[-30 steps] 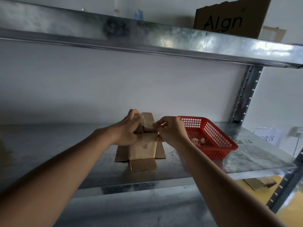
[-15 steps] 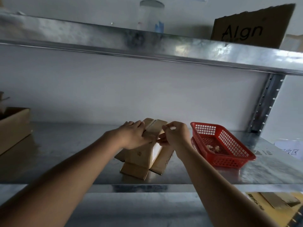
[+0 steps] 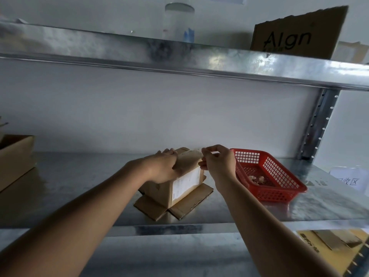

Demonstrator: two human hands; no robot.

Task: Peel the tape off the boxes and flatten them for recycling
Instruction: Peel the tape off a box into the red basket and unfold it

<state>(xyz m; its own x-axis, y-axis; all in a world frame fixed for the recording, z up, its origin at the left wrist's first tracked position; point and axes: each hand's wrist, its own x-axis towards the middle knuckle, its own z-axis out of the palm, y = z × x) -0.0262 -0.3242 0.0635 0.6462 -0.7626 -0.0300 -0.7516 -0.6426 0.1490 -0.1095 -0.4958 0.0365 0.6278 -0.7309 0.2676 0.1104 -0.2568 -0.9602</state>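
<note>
Cardboard box (image 3: pixel 175 184): on the metal shelf (image 3: pixel 79 176), bottom flaps splayed flat, white label facing right. Left hand (image 3: pixel 163 166): grip spread flat on the box top, pressing. Right hand (image 3: pixel 218 160): thumb and forefinger pinched together at the box's upper right edge; tape not discernible. Red basket (image 3: pixel 279 176): just right of the box.

A small cardboard box (image 3: pixel 175 182) stands on the metal shelf (image 3: pixel 79 186), its bottom flaps splayed flat around it and a white label on its near side. The left hand (image 3: pixel 162 167) lies flat on the box's top. The right hand (image 3: pixel 218 161) hovers at the box's right upper edge, thumb and forefinger pinched together. Just right of the box sits a red basket (image 3: pixel 267 176).
</note>
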